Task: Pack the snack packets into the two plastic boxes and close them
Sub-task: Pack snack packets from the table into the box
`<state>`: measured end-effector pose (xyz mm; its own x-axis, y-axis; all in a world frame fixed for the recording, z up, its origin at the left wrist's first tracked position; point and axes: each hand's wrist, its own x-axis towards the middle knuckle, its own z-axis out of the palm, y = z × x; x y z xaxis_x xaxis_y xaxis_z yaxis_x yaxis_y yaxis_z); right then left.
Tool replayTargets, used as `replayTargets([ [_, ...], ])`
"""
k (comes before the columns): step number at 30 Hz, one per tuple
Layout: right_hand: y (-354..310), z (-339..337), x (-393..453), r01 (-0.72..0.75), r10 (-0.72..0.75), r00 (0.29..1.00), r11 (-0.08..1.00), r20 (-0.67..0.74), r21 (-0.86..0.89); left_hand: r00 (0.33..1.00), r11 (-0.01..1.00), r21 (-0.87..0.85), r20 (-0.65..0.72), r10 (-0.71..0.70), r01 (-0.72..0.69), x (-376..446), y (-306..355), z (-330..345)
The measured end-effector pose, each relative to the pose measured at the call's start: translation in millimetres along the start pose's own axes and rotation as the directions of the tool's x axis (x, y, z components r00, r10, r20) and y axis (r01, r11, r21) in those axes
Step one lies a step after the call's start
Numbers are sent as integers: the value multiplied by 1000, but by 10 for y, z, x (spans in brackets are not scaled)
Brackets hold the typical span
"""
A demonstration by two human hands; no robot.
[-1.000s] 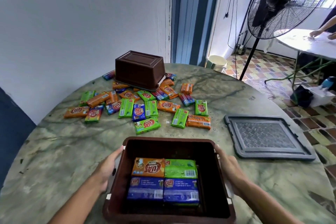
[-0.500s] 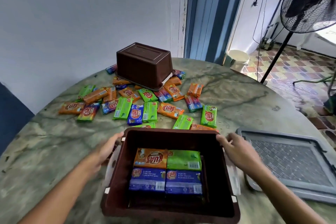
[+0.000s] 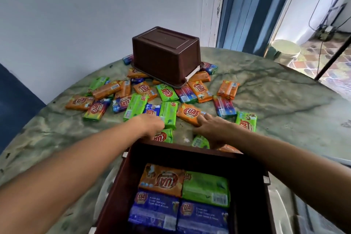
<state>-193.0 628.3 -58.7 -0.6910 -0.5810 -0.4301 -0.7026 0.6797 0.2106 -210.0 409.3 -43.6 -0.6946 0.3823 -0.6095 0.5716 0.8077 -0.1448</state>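
An open brown plastic box (image 3: pixel 182 147) stands nearest me, with orange, green and blue snack packets laid flat inside. A second brown box (image 3: pixel 167 53) sits upside down at the far side of the table. Between the two boxes, several loose snack packets (image 3: pixel 169 92) lie scattered. My left hand (image 3: pixel 150 125) reaches past the open box, its fingers curled down over a green packet (image 3: pixel 164 136). The grip itself is hidden. My right hand (image 3: pixel 212 129) is spread, fingertips on an orange packet (image 3: pixel 188 113), palm above another green packet (image 3: pixel 200 141).
The round green marbled table (image 3: pixel 284 100) ends at a white wall behind the upturned box. An edge of the grey lid (image 3: pixel 341 161) shows beyond my right forearm. A white bucket (image 3: pixel 284 51) and a dark fan pole (image 3: pixel 332 57) stand on the floor at the right.
Both hands have let go of the open box's sides and reached forward onto the loose packets. The view has tilted down and closer.
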Motion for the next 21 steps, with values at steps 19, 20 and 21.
replayTargets([
  [19,-704,-870,-1549,-123,501,784,705,-367,699,797,894,-409,-595,-107,-185,-1571,293,-421],
  [20,-851,-844,-1666,-168,475,821,731,-316,661,812,914,-356,-582,-55,-193,-1697,413,-385],
  [21,-987,-787,-1737,-213,454,851,759,-265,615,834,939,-289,-552,-3,-188,-1782,537,-321],
])
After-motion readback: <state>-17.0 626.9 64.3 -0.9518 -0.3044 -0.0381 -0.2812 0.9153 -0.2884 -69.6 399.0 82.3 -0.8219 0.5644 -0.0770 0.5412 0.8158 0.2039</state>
